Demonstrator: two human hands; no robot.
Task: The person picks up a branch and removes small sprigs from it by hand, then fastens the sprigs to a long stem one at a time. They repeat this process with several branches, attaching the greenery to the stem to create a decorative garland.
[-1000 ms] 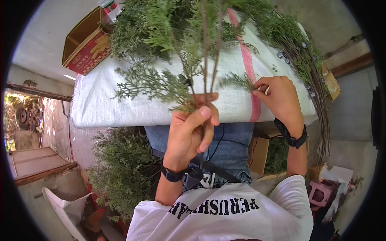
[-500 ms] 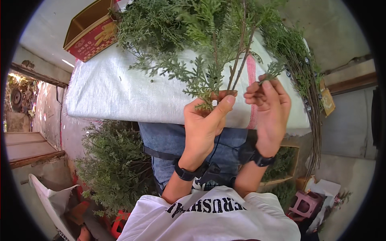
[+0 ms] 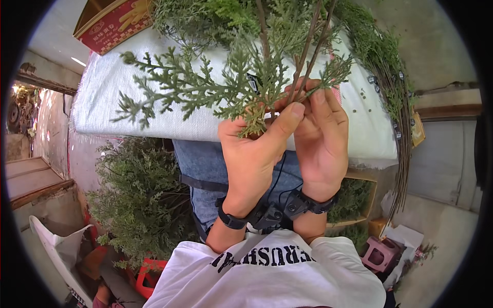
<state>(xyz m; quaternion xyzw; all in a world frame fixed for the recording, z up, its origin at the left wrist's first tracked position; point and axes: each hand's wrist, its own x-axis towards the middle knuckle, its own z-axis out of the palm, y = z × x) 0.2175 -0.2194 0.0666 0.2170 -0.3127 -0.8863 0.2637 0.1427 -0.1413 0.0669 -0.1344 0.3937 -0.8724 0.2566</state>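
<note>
Closed around the lower stems of a bunch of green conifer branches (image 3: 205,84) is my left hand (image 3: 252,154). Bare brown stems (image 3: 306,51) rise from the grip, and flat scaly foliage fans out to the left. My right hand (image 3: 323,136) pinches a small conifer sprig (image 3: 336,71) between thumb and fingers, right against those stems. Both hands meet above the near edge of a white woven sheet (image 3: 169,118). Foliage and fingers hide the stem ends in my left hand.
A red and gold box (image 3: 113,25) stands at the sheet's far left. More cut foliage (image 3: 205,15) covers its far side, and long-stemmed branches (image 3: 403,149) lie along the right edge. Conifer branches (image 3: 138,200) fill the floor at left. A pink stool (image 3: 381,254) stands lower right.
My right hand has moved left with the sprig, from beside the bunch to touching its stems. The bunch now spreads further left and sits closer. The view has shifted slightly.
</note>
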